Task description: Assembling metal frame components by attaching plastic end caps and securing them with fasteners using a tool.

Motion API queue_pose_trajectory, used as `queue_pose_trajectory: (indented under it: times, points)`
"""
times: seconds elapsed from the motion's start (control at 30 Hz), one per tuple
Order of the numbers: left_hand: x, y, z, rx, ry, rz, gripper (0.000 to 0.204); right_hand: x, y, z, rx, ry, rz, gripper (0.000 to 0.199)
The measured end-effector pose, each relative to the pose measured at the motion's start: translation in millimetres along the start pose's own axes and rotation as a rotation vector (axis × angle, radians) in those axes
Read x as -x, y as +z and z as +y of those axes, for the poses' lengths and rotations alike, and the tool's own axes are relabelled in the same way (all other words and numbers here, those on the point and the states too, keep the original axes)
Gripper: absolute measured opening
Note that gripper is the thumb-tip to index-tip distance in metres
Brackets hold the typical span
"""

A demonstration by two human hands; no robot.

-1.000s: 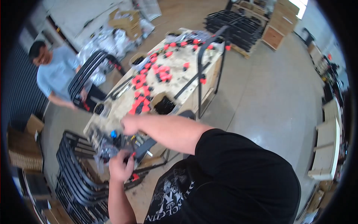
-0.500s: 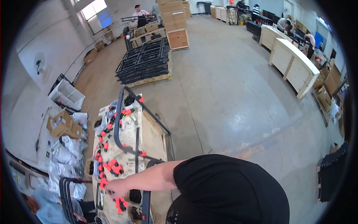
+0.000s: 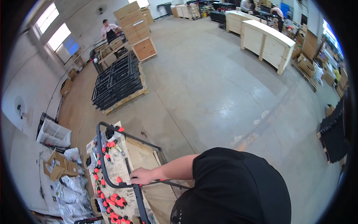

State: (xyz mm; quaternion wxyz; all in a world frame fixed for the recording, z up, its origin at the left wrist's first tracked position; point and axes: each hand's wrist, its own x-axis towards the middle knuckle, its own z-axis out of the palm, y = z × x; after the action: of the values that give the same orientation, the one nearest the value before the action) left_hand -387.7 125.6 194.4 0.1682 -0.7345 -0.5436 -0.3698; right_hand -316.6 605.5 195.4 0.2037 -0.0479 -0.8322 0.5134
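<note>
My right hand [image 3: 141, 176] rests at a junction of a bent black metal tube frame [image 3: 101, 158], its fingers curled down over the tube. From this spot a flat black bar [image 3: 141, 203] runs toward the lower edge. Whether a small part is also under the fingers is hidden. Beneath the frame lie many red-and-black fittings [image 3: 116, 201] on a pale wooden worktable [image 3: 125, 146]. One red piece [image 3: 119, 180] sits just left of the hand. My left hand is out of view.
Beyond the table, black frames [image 3: 117, 82] are stacked on a pallet beside tall cartons [image 3: 136, 28]. Silver bags [image 3: 71, 190], an opened carton [image 3: 61, 167] and a white crate [image 3: 54, 133] line the left wall. Wooden crates [image 3: 266, 43] stand right; other people work farther off.
My right hand has left the red fittings and come to the tube frame. The whole view has swung, so the table now appears lower.
</note>
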Motion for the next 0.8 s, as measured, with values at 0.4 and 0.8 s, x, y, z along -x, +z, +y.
queue_pose_trajectory:
  times: [0.4, 0.8]
  points:
    - [1.6, 5.7, 10.2, 0.083, -0.314, 0.149, 0.025, -19.4, 20.1, -18.8, 0.116, 0.094, -0.171, 0.044]
    - [-38.2, -3.3, 59.0, -0.207, -0.873, 0.390, 0.020, 8.7, -11.5, -7.6, -0.381, 0.197, -0.085, 0.043]
